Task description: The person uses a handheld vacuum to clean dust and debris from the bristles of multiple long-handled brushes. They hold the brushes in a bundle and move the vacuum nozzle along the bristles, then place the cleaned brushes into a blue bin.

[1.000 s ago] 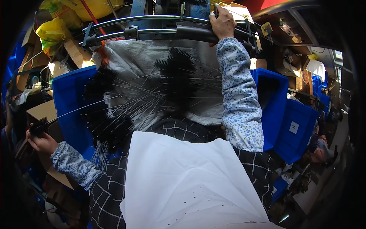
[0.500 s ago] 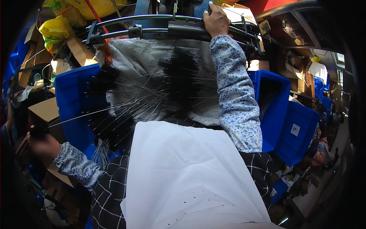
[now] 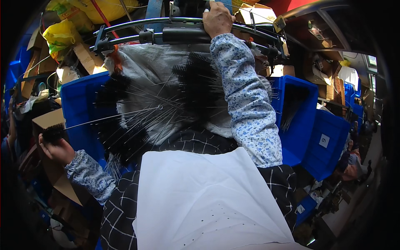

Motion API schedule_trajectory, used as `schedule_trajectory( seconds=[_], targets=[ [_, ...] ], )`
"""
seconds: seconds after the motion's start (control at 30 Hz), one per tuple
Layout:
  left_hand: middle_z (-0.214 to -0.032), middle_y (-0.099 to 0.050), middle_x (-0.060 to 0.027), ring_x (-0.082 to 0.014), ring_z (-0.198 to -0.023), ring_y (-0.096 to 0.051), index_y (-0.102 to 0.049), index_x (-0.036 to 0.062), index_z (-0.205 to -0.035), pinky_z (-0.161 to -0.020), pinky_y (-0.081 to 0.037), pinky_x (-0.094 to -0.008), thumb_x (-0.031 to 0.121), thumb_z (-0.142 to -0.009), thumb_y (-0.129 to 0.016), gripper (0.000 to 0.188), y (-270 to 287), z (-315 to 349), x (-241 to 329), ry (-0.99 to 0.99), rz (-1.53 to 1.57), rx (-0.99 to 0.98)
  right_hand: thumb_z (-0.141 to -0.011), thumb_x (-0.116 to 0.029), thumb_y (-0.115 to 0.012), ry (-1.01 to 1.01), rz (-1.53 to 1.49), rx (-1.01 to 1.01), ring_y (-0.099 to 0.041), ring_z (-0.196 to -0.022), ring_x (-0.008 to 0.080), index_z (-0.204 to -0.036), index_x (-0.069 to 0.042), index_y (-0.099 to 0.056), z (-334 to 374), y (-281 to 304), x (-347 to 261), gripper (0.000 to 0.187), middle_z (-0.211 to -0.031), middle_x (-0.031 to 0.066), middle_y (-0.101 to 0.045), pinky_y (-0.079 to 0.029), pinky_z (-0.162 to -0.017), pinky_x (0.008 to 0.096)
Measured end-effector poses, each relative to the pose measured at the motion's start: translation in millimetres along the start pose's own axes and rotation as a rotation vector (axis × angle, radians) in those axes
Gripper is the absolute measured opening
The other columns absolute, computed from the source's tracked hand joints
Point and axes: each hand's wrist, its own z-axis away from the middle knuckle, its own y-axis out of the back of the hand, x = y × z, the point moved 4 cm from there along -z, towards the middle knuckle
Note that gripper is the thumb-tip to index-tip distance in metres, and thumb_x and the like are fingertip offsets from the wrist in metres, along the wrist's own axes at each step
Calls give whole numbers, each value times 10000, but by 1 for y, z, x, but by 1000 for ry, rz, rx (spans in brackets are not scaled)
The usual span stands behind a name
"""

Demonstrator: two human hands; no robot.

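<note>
At the far left my left hand (image 3: 60, 151) is closed on a wire-handled bristle brush (image 3: 54, 132). Its black bristle head sits at the fingers, and the thin wire stretches right to a small loop over my lap. My right hand (image 3: 218, 20) reaches to the top, fingers wrapped over the right end of a black sliding sleeve (image 3: 185, 36) on a metal rail; the exact grip is partly hidden. Between my arms, one heap of black brushes (image 3: 198, 83) lies on a whitish woven sack (image 3: 146, 62). Another brush heap (image 3: 125, 139) rests at its left.
Blue bins stand on either side, one at the left (image 3: 79, 104) and one at the right (image 3: 298, 121), the right one with brushes inside. A cardboard box (image 3: 48, 120) is by my left hand. Yellow bags (image 3: 62, 35) lie at the upper left. Another person (image 3: 352, 162) is at the far right.
My right hand and the black sleeve have shifted left along the rail. My left hand, holding the brush, has moved slightly right, and the wire's loop end has risen a little.
</note>
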Motion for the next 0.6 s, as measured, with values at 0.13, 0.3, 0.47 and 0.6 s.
schedule_trajectory(
  seconds=[0.13, 0.3, 0.47, 0.6],
  targets=[
    [-971, -516, -78, -152, -909, -514, -502, -21, -1017, -811, -418, -270, 155, -871, -455, 234, 2, 0, -2, -5, -28, -16, -758, -177, -498, -50, 78, -38, -544, -867, 254, -1087, -39, -509, -5, -15, -14, 357, -938, 99, -569, -417, -714, 422],
    [-961, -520, -78, -152, -897, -522, -503, -18, -1013, -793, -427, -267, 143, -867, -455, 223, 2, 1, -7, 31, 27, -4, -762, -185, -500, -5, 63, -43, -541, -880, 246, -1096, -43, -504, -1, -3, -21, 363, -975, 90, -559, -408, -735, 422],
    [-947, -528, -79, -158, -889, -525, -500, -9, -1006, -778, -435, -271, 142, -861, -463, 213, 5, 1, -28, 221, 243, 13, -756, -200, -516, 11, 76, -24, -529, -918, 259, -1112, -53, -496, 3, 1, -2, 386, -1005, 101, -553, -389, -787, 430],
    [-928, -532, -87, -168, -871, -529, -488, 1, -1003, -770, -439, -276, 143, -859, -464, 204, 6, 12, -56, 353, 227, 31, -740, -190, -532, 32, 63, -23, -524, -928, 295, -1100, -43, -505, 2, 11, 32, 390, -1004, 129, -550, -393, -791, 433]
  ],
)
